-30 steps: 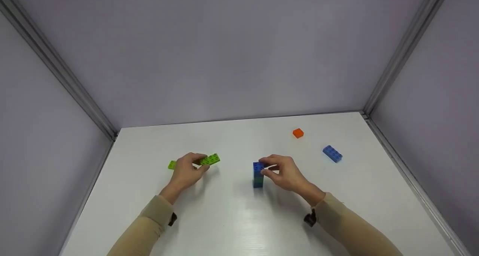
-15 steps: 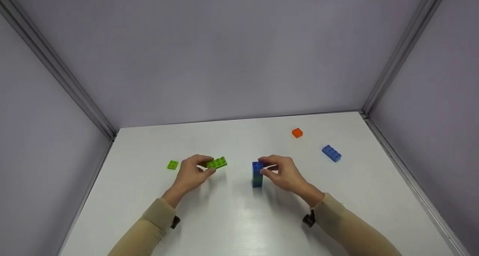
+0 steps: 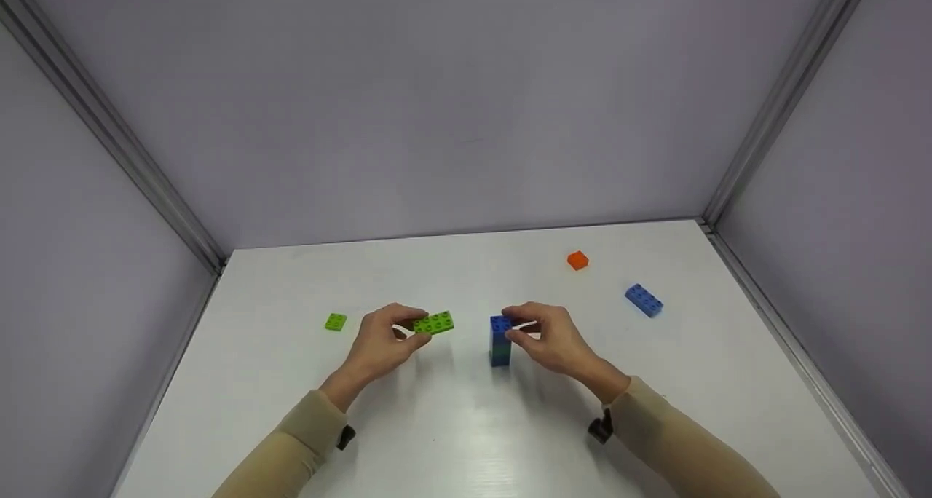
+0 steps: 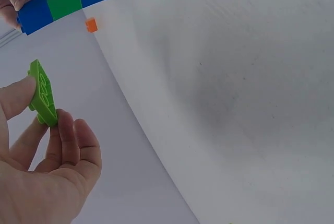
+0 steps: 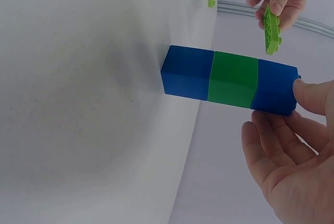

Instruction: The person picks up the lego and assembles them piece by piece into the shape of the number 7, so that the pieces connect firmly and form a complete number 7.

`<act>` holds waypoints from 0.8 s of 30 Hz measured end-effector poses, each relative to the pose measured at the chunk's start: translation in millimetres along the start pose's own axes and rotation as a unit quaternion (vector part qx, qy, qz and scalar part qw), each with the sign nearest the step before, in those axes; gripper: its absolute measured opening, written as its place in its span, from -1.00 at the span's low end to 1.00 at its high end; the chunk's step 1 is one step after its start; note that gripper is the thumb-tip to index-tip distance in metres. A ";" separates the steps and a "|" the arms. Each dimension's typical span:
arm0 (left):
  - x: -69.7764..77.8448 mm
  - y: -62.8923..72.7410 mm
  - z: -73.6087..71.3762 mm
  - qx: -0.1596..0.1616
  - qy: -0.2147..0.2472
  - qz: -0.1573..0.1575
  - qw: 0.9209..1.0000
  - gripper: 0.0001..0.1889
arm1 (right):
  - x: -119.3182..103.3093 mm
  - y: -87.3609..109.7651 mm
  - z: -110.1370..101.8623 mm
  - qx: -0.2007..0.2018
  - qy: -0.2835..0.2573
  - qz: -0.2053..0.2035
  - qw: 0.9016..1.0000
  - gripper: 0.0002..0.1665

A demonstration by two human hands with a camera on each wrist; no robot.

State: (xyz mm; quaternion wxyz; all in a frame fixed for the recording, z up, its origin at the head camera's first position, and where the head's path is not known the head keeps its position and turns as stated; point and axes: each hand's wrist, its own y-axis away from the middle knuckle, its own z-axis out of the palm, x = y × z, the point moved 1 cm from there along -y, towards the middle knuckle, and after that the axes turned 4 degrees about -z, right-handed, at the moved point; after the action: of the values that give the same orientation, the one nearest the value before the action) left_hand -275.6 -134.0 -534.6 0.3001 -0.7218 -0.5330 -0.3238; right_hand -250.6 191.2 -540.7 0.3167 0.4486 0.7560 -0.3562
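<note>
"White table (image 3: 466, 440), grey wall (image 3: 466, 105) behind. What was the principal item?"

"Tower (image 3: 500, 344), one: blue, green, blue, standing upright on the table. Right hand (image 3: 552, 338): thumb and fingers pinched the top blue brick (image 5: 274, 85)."

"And beside it?"

"Lime brick (image 3: 435, 323), one, long, raised above the table, near the tower but apart, to its left. Left hand (image 3: 382, 345): thumb and fingers gripped the left end."

"Outlying pieces?"

"Small green brick (image 3: 336, 322), one, lay left of the left hand. Orange brick (image 3: 577, 261), one, lay beyond the tower, rightward. Long blue brick (image 3: 644, 300), one, lay farther right."
</note>
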 end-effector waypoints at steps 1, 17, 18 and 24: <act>1.1 0.7 0.4 -0.002 0.000 0.003 1.000 -0.65 | -0.2 0.1 -0.2 0.000 -0.001 0.004 1.000 -0.56; 18.8 7.7 13.5 -0.012 0.013 0.056 0.998 -0.70 | -1.9 0.7 -0.3 0.001 -0.005 0.003 1.000 -0.53; 19.6 7.5 14.7 -0.013 0.013 0.057 0.998 -0.70 | -1.9 0.6 -0.3 0.002 -0.006 0.001 1.000 -0.54; 21.9 6.6 20.2 -0.019 0.012 0.065 0.998 -0.69 | -1.3 1.6 0.1 0.001 -0.004 -0.012 1.000 -0.56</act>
State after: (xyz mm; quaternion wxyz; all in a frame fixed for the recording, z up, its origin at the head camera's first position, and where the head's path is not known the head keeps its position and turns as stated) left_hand -261.4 -107.3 -530.3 0.3132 -0.7566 -0.4752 -0.3220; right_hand -248.6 191.1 -540.1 0.3150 0.4380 0.7597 -0.3630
